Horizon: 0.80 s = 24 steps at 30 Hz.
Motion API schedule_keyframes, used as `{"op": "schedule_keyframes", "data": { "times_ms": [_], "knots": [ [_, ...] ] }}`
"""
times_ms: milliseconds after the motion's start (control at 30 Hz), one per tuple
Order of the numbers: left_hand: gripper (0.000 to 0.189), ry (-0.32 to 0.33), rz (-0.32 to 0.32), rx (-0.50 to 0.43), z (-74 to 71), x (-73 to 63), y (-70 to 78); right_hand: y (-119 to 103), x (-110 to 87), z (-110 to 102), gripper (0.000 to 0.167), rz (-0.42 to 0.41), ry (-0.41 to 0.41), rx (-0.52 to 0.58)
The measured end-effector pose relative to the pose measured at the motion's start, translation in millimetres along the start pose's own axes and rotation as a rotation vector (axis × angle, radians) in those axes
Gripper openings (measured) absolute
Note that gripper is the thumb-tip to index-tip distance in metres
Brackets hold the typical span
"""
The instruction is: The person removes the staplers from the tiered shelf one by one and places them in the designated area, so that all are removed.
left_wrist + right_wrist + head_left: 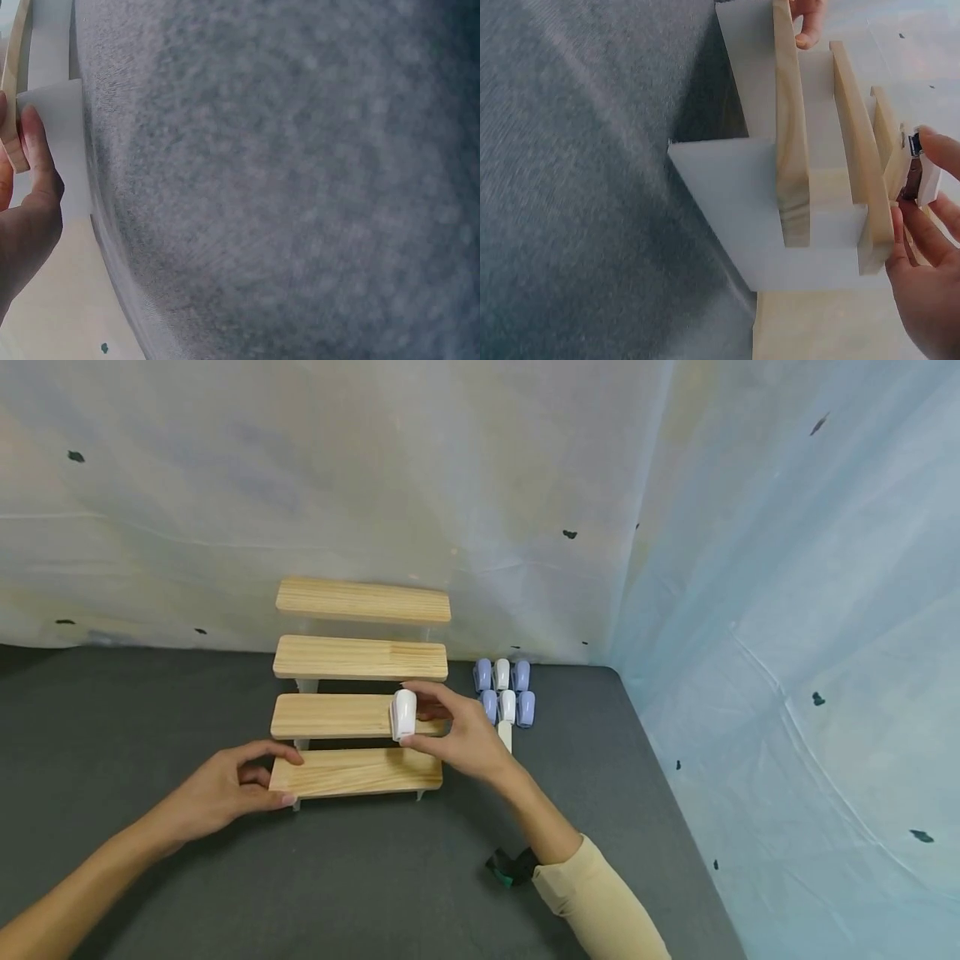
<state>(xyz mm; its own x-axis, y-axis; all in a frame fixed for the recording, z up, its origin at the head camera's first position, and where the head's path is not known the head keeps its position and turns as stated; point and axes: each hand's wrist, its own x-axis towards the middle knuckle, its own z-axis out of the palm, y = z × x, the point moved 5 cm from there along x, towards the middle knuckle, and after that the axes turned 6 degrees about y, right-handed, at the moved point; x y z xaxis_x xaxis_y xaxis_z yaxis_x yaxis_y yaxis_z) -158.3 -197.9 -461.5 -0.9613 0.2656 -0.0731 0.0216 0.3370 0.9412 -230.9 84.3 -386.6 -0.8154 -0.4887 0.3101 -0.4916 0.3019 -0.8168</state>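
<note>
A four-step display rack with light wooden boards and white side supports stands on the dark grey table. My left hand grips the left end of its lowest board, thumb at the front edge and fingers over the top. In the left wrist view that hand has the board between thumb and fingers. My right hand pinches a small white stapler upright in front of the second board from the bottom, near its right end. In the right wrist view the stapler shows a dark metal underside.
Right of the rack, several small staplers stand in rows, lilac ones and white ones. A cream piece lies before them, partly behind my right hand. A dark strap-like thing lies by my right sleeve. Pale sheeting hangs behind.
</note>
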Motion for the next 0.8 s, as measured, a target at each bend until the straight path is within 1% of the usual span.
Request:
{"op": "schedule_keyframes", "data": {
  "times_ms": [100,200,433,633,733,800],
  "knots": [
    [0.055,-0.017,-0.029,0.003,0.1,-0.1,0.3,2,-2.1,-5,0.065,-0.012,0.012,0.020],
    [0.055,-0.018,-0.043,0.011,1.3,-0.6,0.4,4,-4.8,-11,0.065,-0.027,0.021,0.020],
    [0.056,0.001,-0.040,0.017,1.6,-0.8,-0.3,10,-11.5,-25,0.066,-0.056,0.051,0.011],
    [0.055,0.010,-0.032,0.020,0.1,0.4,-0.9,14,-16.9,-34,0.065,-0.020,0.069,0.020],
    [0.055,0.012,-0.034,0.015,0.1,0.9,-1.5,4,-20.4,-40,0.063,0.005,0.076,0.014],
    [0.056,0.006,-0.021,0.014,-0.3,1.4,-1.6,-2,-22.8,-44,0.062,0.023,0.079,0.008]
  ]
}}
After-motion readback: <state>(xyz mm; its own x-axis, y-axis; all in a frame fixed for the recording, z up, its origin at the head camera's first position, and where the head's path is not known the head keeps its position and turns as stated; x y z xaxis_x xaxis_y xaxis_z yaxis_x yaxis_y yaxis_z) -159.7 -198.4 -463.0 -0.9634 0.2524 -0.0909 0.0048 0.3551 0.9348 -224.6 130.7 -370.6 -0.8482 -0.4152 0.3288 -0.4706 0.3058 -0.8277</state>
